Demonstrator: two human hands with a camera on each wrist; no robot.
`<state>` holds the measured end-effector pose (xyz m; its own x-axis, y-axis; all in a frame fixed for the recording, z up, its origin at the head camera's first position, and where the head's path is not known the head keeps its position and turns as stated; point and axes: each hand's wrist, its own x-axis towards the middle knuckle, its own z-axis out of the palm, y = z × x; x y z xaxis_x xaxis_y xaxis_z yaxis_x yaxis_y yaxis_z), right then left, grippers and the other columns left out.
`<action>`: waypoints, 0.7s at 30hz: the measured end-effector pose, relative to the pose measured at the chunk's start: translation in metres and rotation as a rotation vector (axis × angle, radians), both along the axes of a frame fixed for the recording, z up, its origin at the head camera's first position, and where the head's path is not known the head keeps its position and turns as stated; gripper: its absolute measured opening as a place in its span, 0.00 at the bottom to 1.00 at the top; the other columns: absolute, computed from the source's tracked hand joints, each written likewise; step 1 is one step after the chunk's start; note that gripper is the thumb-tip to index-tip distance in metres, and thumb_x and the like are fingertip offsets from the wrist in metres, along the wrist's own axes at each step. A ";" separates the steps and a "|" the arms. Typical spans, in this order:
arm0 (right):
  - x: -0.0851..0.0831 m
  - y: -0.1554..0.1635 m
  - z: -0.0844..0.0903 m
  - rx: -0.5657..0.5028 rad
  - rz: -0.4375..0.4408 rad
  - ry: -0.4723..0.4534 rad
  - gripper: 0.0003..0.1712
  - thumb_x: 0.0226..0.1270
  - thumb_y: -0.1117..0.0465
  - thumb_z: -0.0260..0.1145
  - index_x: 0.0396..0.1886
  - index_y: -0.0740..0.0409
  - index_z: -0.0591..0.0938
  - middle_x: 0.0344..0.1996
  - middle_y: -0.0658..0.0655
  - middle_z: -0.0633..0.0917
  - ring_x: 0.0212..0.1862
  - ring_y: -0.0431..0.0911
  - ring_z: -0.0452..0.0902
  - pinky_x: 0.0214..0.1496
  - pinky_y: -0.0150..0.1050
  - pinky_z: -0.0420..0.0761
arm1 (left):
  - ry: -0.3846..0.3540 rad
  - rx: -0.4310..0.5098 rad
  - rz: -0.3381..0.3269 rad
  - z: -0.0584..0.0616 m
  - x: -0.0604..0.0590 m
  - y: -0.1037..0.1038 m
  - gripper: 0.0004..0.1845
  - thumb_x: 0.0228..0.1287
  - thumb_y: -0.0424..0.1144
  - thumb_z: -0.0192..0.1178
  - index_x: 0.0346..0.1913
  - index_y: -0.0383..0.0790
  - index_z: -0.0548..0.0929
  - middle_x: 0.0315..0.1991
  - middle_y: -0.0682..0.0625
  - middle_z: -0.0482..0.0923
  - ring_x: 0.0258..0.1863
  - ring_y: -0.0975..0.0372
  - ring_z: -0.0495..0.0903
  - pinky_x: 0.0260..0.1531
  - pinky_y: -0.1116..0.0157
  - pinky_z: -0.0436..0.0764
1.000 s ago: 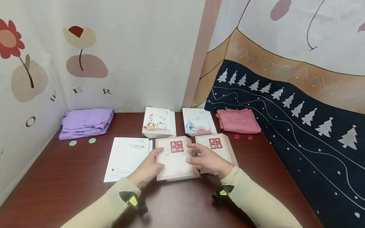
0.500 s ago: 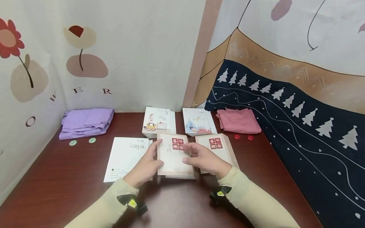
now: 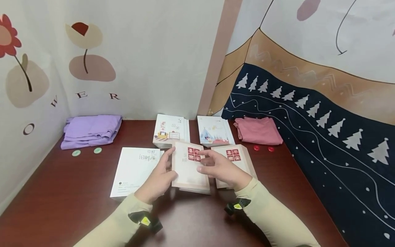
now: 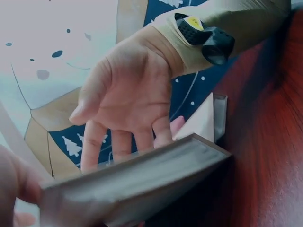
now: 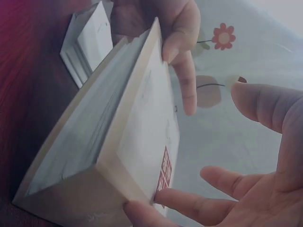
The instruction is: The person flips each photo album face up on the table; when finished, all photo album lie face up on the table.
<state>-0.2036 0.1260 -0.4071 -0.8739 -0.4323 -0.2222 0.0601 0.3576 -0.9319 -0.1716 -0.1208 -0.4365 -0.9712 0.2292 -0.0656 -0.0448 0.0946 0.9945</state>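
My left hand [image 3: 160, 175] grips the left edge of a beige book [image 3: 189, 168] with red seal squares on its cover, thumb on top. The book is tilted, with its near end off the dark red table [image 3: 77, 206]. My right hand [image 3: 219, 168] touches the book's right side with straight, spread fingers. In the right wrist view the book [image 5: 118, 146] stands on edge, the left hand's fingers [image 5: 182, 47] hooked over its far edge and a right fingertip [image 5: 142, 209] at its near corner. The left wrist view shows the page block [image 4: 142, 182] and the right hand [image 4: 123, 94] behind it.
A second beige book [image 3: 239, 164] lies right of the held one and a white book [image 3: 134, 169] lies left. Two illustrated stacks [image 3: 171, 131] [image 3: 214, 134] sit behind. Folded purple cloth [image 3: 91, 130] with green buttons [image 3: 97, 150] is far left; pink cloth [image 3: 257, 130] with red buttons [image 3: 255, 148] is far right.
The beige book lay almost flat a second ago; it has been lifted, tipped up and turned a little. The right fingers have spread over its cover.
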 end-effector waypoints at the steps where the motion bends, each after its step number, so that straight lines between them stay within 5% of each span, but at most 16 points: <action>1: -0.001 0.001 0.000 -0.007 0.004 -0.011 0.40 0.71 0.55 0.73 0.79 0.55 0.69 0.68 0.67 0.79 0.67 0.58 0.78 0.61 0.56 0.85 | 0.006 0.012 0.006 0.000 0.000 0.001 0.51 0.58 0.20 0.48 0.86 0.47 0.47 0.68 0.27 0.71 0.57 0.46 0.83 0.46 0.61 0.86; 8: 0.001 0.004 0.002 -0.109 0.071 -0.063 0.42 0.74 0.58 0.69 0.83 0.56 0.62 0.72 0.70 0.74 0.69 0.60 0.76 0.64 0.59 0.83 | 0.124 0.131 0.013 -0.007 0.003 0.000 0.44 0.69 0.24 0.50 0.85 0.45 0.48 0.69 0.27 0.71 0.65 0.48 0.78 0.56 0.66 0.83; 13: 0.006 0.002 0.000 -0.242 0.119 -0.101 0.46 0.81 0.56 0.61 0.88 0.47 0.48 0.77 0.74 0.66 0.73 0.66 0.71 0.65 0.64 0.80 | 0.248 0.186 -0.092 -0.013 0.006 0.000 0.40 0.76 0.27 0.49 0.85 0.39 0.46 0.74 0.26 0.66 0.66 0.55 0.78 0.64 0.62 0.79; 17: 0.009 -0.001 -0.002 -0.308 0.084 -0.072 0.48 0.83 0.54 0.57 0.88 0.37 0.38 0.83 0.68 0.55 0.74 0.66 0.69 0.65 0.59 0.81 | 0.249 0.126 -0.202 -0.017 0.005 0.003 0.39 0.78 0.29 0.49 0.85 0.39 0.45 0.74 0.30 0.69 0.72 0.46 0.73 0.66 0.58 0.77; 21: 0.008 -0.005 -0.006 -0.177 0.014 0.038 0.55 0.74 0.61 0.68 0.88 0.37 0.46 0.85 0.58 0.53 0.72 0.56 0.70 0.65 0.45 0.80 | 0.195 0.036 -0.251 -0.021 0.004 0.005 0.40 0.79 0.32 0.51 0.85 0.40 0.46 0.73 0.33 0.73 0.74 0.40 0.69 0.63 0.64 0.76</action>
